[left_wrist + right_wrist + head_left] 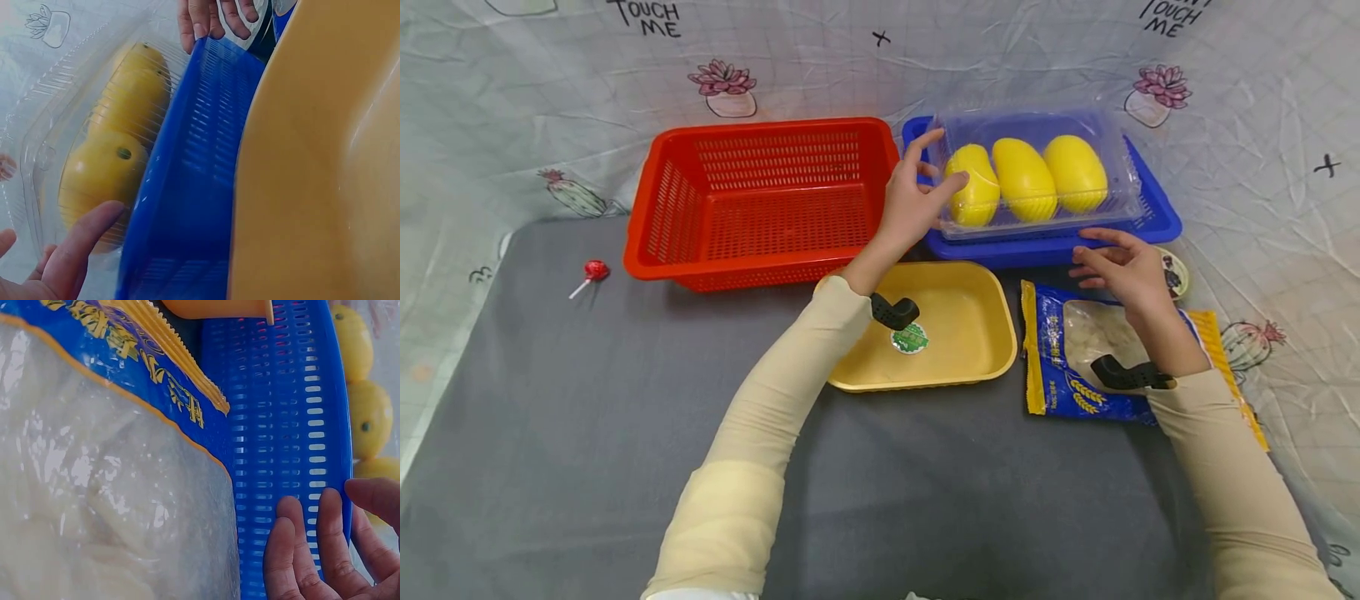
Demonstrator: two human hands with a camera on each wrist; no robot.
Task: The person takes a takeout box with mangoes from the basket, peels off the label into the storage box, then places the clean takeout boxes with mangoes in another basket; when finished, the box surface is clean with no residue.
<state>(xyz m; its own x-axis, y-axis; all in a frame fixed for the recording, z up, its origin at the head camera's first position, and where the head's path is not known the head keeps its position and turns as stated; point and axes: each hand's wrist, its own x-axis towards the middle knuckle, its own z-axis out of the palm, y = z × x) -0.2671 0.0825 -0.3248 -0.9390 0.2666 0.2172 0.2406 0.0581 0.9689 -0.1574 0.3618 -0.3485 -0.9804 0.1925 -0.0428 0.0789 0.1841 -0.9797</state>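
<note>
A clear plastic box [951,227] with three yellow mangoes [1024,179] sits tilted in a blue basket [1000,254]. My left hand [917,187] is at the box's left end, thumb and fingers spread. In the left wrist view, its thumb [94,234] lies over the box beside the nearest mango. At the basket's front right, my right hand [1123,271] has loosely bent fingers. The right wrist view shows its fingertips [331,503] at the basket's rim, some outside the wall. A blue and yellow bag [1075,392] with a see-through window lies under the right wrist.
A red basket [760,271] stands left of the blue one. The left forearm crosses a yellow tray [962,325] bearing a green sticker. A red lollipop [597,269] lies at far left. Behind the right hand, a round lidded container [1177,275] is partly hidden.
</note>
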